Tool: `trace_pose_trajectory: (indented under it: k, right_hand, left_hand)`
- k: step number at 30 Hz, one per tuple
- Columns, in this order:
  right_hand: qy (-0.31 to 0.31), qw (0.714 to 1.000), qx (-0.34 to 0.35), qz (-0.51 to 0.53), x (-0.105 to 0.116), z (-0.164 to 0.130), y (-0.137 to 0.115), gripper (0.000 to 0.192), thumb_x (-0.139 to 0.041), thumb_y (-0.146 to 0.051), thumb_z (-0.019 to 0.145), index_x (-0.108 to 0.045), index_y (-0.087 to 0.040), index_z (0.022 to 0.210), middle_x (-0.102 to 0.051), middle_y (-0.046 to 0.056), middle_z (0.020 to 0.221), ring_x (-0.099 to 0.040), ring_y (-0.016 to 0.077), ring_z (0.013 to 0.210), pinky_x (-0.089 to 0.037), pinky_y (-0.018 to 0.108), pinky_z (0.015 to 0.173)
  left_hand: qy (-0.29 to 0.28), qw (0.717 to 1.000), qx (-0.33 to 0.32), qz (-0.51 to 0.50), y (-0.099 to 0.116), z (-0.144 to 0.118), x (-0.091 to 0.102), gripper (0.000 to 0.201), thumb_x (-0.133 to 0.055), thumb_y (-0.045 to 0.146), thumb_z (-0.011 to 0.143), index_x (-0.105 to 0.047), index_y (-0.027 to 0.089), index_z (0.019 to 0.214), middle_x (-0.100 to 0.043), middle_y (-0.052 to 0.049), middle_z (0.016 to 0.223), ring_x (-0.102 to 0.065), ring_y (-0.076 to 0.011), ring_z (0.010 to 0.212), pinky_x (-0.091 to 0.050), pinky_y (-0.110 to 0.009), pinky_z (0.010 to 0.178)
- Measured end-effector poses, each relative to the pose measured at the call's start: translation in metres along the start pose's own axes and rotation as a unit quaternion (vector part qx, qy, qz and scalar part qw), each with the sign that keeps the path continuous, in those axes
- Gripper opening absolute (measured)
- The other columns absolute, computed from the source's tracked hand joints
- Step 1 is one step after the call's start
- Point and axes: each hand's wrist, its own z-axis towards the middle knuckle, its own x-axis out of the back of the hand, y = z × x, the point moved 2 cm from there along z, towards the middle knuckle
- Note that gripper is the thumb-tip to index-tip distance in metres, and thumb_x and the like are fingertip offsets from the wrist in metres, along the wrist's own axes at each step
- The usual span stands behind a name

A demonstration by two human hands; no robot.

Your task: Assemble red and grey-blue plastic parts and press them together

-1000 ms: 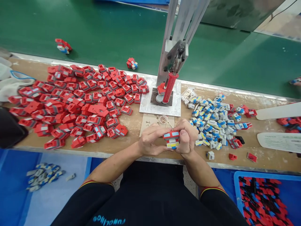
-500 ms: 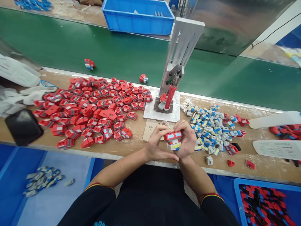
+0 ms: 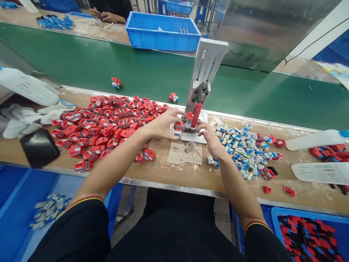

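Note:
My left hand (image 3: pixel 163 124) grips a small red, white and blue toy piece (image 3: pixel 178 127) between thumb and fingers, at the left side of a hand press (image 3: pixel 205 69). Its red handle (image 3: pixel 196 114) points down over the base plate (image 3: pixel 191 137). Beside the handle, a red piece (image 3: pixel 189 116) sits in the press. My right hand (image 3: pixel 211 138) is just right of the press base, fingers slightly curled and apart, with nothing visible in them. Below the base lies a cardboard piece (image 3: pixel 177 154) with a small round cup (image 3: pixel 191 145) and a cotton swab on it.
Red pieces (image 3: pixel 103 127) are heaped on the left, white-and-blue pieces (image 3: pixel 242 145) on the right. Two assembled pieces rest on the green belt (image 3: pixel 147 76). A phone (image 3: pixel 39 148) lies at far left. Across the belt are a blue crate (image 3: pixel 163 32) and another person's hands (image 3: pixel 109 17).
Both hands have moved forward from near the bench edge to the press and separated. The toy piece went with my left hand. The camera view has tilted up somewhat.

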Motion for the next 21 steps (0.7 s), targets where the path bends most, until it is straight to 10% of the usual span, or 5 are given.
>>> trace_pose_trajectory:
  k: [4, 9, 13, 17, 21]
  right_hand:
    - [-0.070, 0.998, -0.001, 0.008, -0.004, 0.013, 0.002, 0.067, -0.037, -0.088, 0.094, -0.063, -0.026, 0.091, -0.067, 0.004, 0.096, -0.061, 0.0222, 0.092, -0.052, 0.041, 0.088]
    - [-0.119, 0.981, 0.031, 0.151, 0.012, 0.009, -0.030, 0.068, -0.043, -0.093, 0.088, -0.059, -0.027, 0.087, -0.074, 0.005, 0.090, -0.071, 0.0235, 0.092, -0.060, 0.044, 0.082]
    - [-0.028, 0.978, 0.083, 0.191, 0.034, 0.032, -0.101, 0.074, -0.046, -0.097, 0.081, -0.059, -0.024, 0.076, -0.080, 0.000, 0.094, -0.078, 0.0239, 0.109, -0.060, 0.038, 0.073]
    - [0.032, 0.980, 0.071, 0.186, 0.050, 0.086, -0.164, 0.094, 0.006, -0.072, 0.091, -0.048, -0.007, 0.053, -0.079, -0.010, 0.108, -0.069, 0.0278, 0.125, -0.043, 0.038, 0.065]
    - [0.030, 0.975, 0.104, 0.192, 0.060, 0.122, -0.176, 0.083, -0.008, -0.059, 0.098, -0.039, -0.005, 0.042, -0.080, -0.012, 0.107, -0.069, 0.0247, 0.127, -0.043, 0.035, 0.063]
  left_hand:
    - [-0.123, 0.992, 0.016, 0.029, -0.014, 0.028, -0.011, 0.033, -0.093, 0.028, 0.063, -0.077, 0.022, 0.091, -0.062, -0.010, 0.155, -0.060, -0.0346, 0.142, -0.049, -0.051, 0.119]
    - [-0.132, 0.989, 0.044, 0.052, -0.017, 0.033, -0.020, 0.034, -0.090, 0.032, 0.066, -0.077, 0.020, 0.095, -0.058, -0.013, 0.160, -0.070, -0.0361, 0.129, -0.055, -0.049, 0.109]
    - [-0.136, 0.988, 0.052, 0.051, -0.017, 0.032, -0.017, 0.032, -0.087, 0.031, 0.068, -0.077, 0.020, 0.096, -0.057, -0.011, 0.161, -0.072, -0.0330, 0.123, -0.056, -0.046, 0.106]
    - [-0.134, 0.988, 0.055, 0.058, -0.015, 0.032, -0.013, 0.029, -0.087, 0.032, 0.069, -0.076, 0.022, 0.094, -0.058, -0.010, 0.160, -0.072, -0.0315, 0.124, -0.055, -0.045, 0.106]
    - [-0.136, 0.987, 0.049, 0.068, -0.014, 0.031, -0.012, 0.029, -0.085, 0.031, 0.072, -0.075, 0.021, 0.097, -0.058, -0.010, 0.161, -0.070, -0.0318, 0.128, -0.055, -0.045, 0.107]
